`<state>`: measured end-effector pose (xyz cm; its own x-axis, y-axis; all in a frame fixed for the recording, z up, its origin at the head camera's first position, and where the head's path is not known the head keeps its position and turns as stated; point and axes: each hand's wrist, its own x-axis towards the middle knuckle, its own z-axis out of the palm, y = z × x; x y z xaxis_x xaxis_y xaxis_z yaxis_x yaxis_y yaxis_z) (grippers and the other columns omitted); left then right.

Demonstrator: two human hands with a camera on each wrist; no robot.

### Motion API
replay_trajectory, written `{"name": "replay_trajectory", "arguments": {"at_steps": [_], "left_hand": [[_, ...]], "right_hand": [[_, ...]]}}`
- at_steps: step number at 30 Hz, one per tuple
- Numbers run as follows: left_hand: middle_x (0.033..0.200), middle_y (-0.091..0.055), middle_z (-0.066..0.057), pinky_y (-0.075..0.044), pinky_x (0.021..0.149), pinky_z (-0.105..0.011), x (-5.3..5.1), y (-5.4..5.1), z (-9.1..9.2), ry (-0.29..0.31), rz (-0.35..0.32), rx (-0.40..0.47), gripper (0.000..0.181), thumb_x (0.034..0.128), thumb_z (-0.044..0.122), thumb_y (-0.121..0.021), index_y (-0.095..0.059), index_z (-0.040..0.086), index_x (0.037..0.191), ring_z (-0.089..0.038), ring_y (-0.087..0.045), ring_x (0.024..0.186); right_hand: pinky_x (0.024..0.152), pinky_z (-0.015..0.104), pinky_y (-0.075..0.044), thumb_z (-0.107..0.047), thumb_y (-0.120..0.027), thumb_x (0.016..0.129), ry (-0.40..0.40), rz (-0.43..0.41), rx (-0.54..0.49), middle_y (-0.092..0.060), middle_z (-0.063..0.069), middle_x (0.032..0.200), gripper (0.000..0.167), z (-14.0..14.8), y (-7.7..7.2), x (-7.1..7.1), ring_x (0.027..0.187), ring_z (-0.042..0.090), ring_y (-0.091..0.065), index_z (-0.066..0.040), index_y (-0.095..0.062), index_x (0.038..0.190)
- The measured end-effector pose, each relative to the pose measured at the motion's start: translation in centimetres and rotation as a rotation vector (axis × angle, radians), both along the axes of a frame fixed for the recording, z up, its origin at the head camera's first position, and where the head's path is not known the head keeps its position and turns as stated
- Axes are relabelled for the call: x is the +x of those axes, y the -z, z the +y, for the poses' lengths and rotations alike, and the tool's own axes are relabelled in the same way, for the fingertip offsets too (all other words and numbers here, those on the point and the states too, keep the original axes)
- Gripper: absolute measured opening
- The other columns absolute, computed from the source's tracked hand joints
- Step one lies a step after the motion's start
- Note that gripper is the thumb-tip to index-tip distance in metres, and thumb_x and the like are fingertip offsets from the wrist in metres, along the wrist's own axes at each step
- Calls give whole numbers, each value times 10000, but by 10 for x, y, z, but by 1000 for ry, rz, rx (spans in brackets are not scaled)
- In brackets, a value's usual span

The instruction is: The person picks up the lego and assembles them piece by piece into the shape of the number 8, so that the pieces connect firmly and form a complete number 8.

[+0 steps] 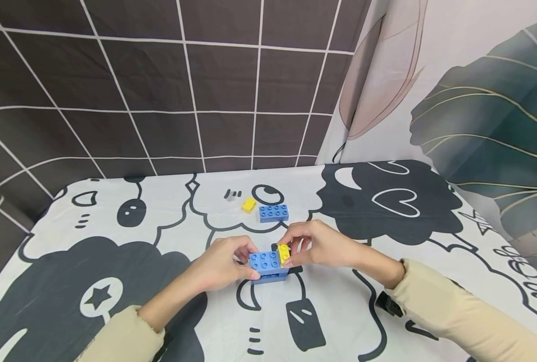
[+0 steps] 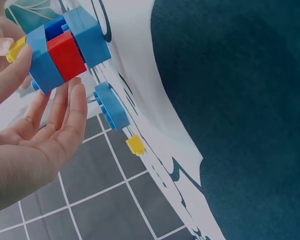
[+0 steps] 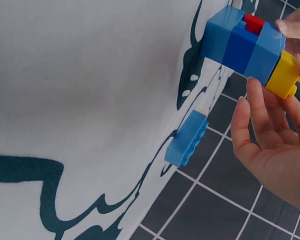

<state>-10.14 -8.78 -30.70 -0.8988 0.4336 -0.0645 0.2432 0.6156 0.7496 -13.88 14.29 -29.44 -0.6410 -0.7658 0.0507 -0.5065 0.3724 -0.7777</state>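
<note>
A stack of toy building bricks stands on the cloth between both hands. Its top blue brick (image 1: 264, 261) shows studs; beneath it, a red brick (image 2: 66, 56) and a darker blue brick (image 3: 239, 50) sit side by side on a lower blue brick (image 2: 90, 40). My left hand (image 1: 225, 262) holds the stack's left end between thumb and fingers. With thumb and fingertips, my right hand (image 1: 318, 244) pinches a small yellow brick (image 1: 284, 255) at the right end of the top brick. Whether that yellow brick is fully seated I cannot tell.
Behind the stack, a loose blue brick (image 1: 274, 213) and a small yellow brick (image 1: 249, 204) lie on the black-and-white patterned cloth (image 1: 128, 291). A dark gridded curtain (image 1: 223, 75) hangs along the back, with a leaf-print curtain (image 1: 490, 115) at the right.
</note>
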Motion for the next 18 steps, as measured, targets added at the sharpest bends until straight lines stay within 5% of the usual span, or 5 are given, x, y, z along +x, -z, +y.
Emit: {"name": "replay_trajectory", "arguments": {"at_steps": [9,18], "left_hand": [[845,-618,5,-469,730,-286,-14,2,-12,117,-36,43,302,731,183,-767,-628,48,962,-153,-580,829],[891,-637,-42,-452,787,-372,-39,4,-26,23,27,41,247,801,132,-697,-631,7,1003,-204,-586,871]], "right_hand": [[687,274,-490,-46,-764,713,5,-14,-8,-619,-22,847,303,0,2,0,723,103,-586,-13,-662,997],[682,270,-490,-72,-774,710,23,-23,-3,-613,-28,845,316,1,3,0,719,100,-580,-17,-663,1001]]}}
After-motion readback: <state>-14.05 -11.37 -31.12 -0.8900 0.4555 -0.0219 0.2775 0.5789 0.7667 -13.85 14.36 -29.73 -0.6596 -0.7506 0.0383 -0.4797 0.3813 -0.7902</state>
